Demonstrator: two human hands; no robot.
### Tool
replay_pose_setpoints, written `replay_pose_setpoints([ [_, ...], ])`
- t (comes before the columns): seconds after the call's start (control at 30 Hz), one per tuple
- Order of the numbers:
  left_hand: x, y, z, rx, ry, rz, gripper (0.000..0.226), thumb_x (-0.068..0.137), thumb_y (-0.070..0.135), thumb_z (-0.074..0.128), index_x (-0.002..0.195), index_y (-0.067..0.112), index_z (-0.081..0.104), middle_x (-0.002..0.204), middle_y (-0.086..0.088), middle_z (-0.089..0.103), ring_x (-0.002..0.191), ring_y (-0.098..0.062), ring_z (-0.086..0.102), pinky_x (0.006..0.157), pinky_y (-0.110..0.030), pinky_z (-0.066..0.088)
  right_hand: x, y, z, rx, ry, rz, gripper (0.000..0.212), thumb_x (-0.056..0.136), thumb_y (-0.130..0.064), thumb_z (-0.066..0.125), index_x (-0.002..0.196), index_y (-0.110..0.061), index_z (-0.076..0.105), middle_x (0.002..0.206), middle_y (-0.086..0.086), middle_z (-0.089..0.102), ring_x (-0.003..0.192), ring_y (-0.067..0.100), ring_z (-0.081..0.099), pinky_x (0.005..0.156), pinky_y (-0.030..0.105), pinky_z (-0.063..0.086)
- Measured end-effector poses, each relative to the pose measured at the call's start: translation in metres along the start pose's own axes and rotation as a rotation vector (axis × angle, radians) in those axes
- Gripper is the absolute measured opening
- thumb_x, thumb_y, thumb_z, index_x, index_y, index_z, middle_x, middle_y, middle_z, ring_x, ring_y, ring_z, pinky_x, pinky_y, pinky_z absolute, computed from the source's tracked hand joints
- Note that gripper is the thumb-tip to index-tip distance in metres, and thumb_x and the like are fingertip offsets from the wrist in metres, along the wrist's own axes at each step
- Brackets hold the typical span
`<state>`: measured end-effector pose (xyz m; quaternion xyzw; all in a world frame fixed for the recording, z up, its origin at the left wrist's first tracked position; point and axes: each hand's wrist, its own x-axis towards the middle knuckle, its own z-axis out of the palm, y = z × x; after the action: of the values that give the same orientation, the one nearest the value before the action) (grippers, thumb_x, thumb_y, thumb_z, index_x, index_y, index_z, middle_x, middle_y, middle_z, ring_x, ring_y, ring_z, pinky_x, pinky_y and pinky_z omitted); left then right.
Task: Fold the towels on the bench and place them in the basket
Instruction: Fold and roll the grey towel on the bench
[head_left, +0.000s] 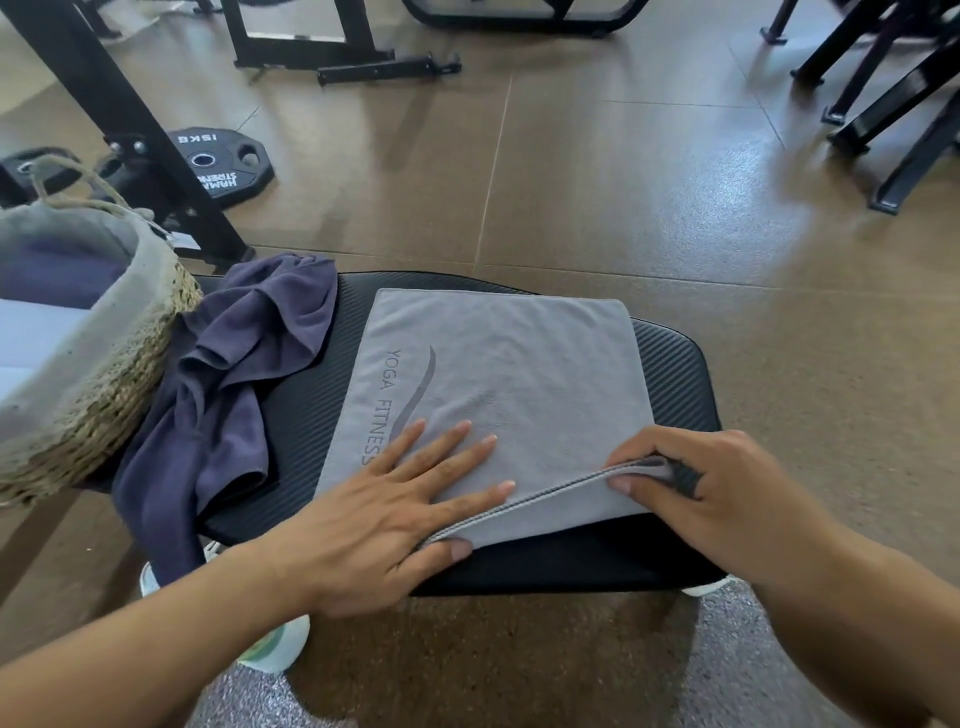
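Observation:
A grey towel (519, 364) printed YOGA FITNESS lies flat on the black padded bench (675, 374). My left hand (395, 509) lies on its near part with straight fingers on top and the thumb under the near edge. My right hand (691, 493) pinches the towel's near right corner and lifts it slightly. A crumpled dark blue towel (234, 374) lies on the bench's left part and hangs over its edge. The woven basket (104, 384) with a grey lining stands at the left, with folded towels inside.
A 15 kg weight plate (218, 161) lies on the brown floor beyond the basket, beside a black rack leg (130, 130). More black equipment frames (883, 104) stand at the back and back right. My shoes show below the bench.

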<state>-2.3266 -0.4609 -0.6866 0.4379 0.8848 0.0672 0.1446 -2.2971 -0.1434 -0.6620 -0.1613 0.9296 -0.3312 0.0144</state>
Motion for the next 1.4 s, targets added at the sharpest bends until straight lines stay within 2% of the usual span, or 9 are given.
replay_pose_setpoints([
  [0.2,0.003,0.010,0.003,-0.108,0.142,0.052,0.065,0.096,0.072,0.042,0.154,0.044,0.033,0.167,0.017,0.016,0.155,-0.007,-0.007,0.126,-0.042,-0.002,0.002,0.000,0.002,0.045,-0.071,-0.012,0.007,0.087,-0.045,0.072,0.093,-0.041,0.071,0.092,-0.029,0.072,0.085,-0.002,0.070,0.073,0.026,0.056],
  [0.3,0.014,0.037,0.012,-0.251,0.278,0.014,0.067,0.087,0.074,0.058,0.140,0.033,0.056,0.146,0.022,0.050,0.148,-0.001,0.028,0.123,-0.039,0.022,0.008,-0.006,0.005,0.069,-0.097,-0.054,0.008,0.087,-0.038,0.077,0.094,-0.038,0.074,0.090,-0.026,0.073,0.084,-0.001,0.071,0.072,0.026,0.056],
  [0.37,0.025,0.057,0.015,-0.348,0.351,-0.080,0.058,0.083,0.070,0.065,0.127,0.032,0.060,0.123,0.020,0.061,0.124,-0.002,0.050,0.105,-0.036,0.042,0.017,-0.015,0.005,0.115,-0.101,-0.078,0.010,0.084,-0.036,0.080,0.092,-0.032,0.077,0.088,-0.023,0.074,0.083,0.001,0.072,0.072,0.025,0.056],
  [0.53,0.057,0.063,0.007,-0.655,0.486,-0.346,0.034,0.083,0.062,0.063,0.091,0.029,0.065,0.073,0.016,0.063,0.070,-0.001,0.058,0.065,-0.031,0.047,0.054,-0.041,-0.010,0.307,-0.216,-0.004,0.015,0.080,-0.039,0.079,0.086,-0.025,0.081,0.082,-0.013,0.078,0.081,0.008,0.073,0.077,0.025,0.056],
  [0.63,0.062,0.057,0.007,-0.589,0.478,-0.381,0.051,0.092,0.058,0.057,0.064,0.016,0.050,0.051,0.005,0.043,0.049,-0.010,0.042,0.050,-0.027,0.026,0.087,-0.021,-0.018,0.321,-0.033,0.125,0.036,0.080,-0.061,0.064,0.087,-0.030,0.080,0.084,-0.010,0.078,0.082,0.015,0.073,0.082,0.035,0.058],
  [0.73,0.058,0.055,0.007,-0.545,0.445,-0.353,0.058,0.091,0.060,0.053,0.054,0.017,0.038,0.047,0.001,0.037,0.046,-0.014,0.039,0.049,-0.024,0.020,0.120,0.023,-0.022,0.080,0.166,0.291,0.017,0.093,-0.046,0.068,0.104,-0.035,0.075,0.099,-0.018,0.074,0.097,0.006,0.068,0.087,0.029,0.052],
  [0.9,0.053,0.053,0.010,-0.542,0.451,-0.280,0.057,0.093,0.056,0.055,0.054,0.022,0.031,0.048,0.004,0.036,0.048,-0.012,0.040,0.049,-0.021,0.021,0.159,0.079,-0.007,-0.117,0.057,0.590,0.062,0.093,-0.054,0.061,0.147,-0.024,0.051,0.153,0.003,0.048,0.144,0.024,0.040,0.119,0.041,0.032],
  [1.1,0.049,0.051,0.021,-0.599,0.518,-0.246,0.052,0.098,0.055,0.052,0.065,0.015,0.048,0.065,0.005,0.048,0.061,-0.014,0.050,0.054,-0.027,0.035,0.182,0.095,-0.002,0.100,0.169,0.660,0.025,0.084,-0.048,0.076,0.083,-0.024,0.072,0.092,-0.008,0.072,0.092,0.015,0.065,0.078,0.026,0.044],
  [1.4,0.068,0.005,0.002,-0.489,0.502,-0.114,0.051,0.098,0.050,0.050,0.062,0.016,0.044,0.066,0.004,0.051,0.062,-0.009,0.052,0.060,-0.028,0.042,0.139,0.148,-0.039,0.061,0.359,0.757,0.024,0.085,-0.040,0.077,0.079,-0.022,0.061,0.086,0.001,0.066,0.083,0.025,0.064,0.079,0.039,0.054],
])
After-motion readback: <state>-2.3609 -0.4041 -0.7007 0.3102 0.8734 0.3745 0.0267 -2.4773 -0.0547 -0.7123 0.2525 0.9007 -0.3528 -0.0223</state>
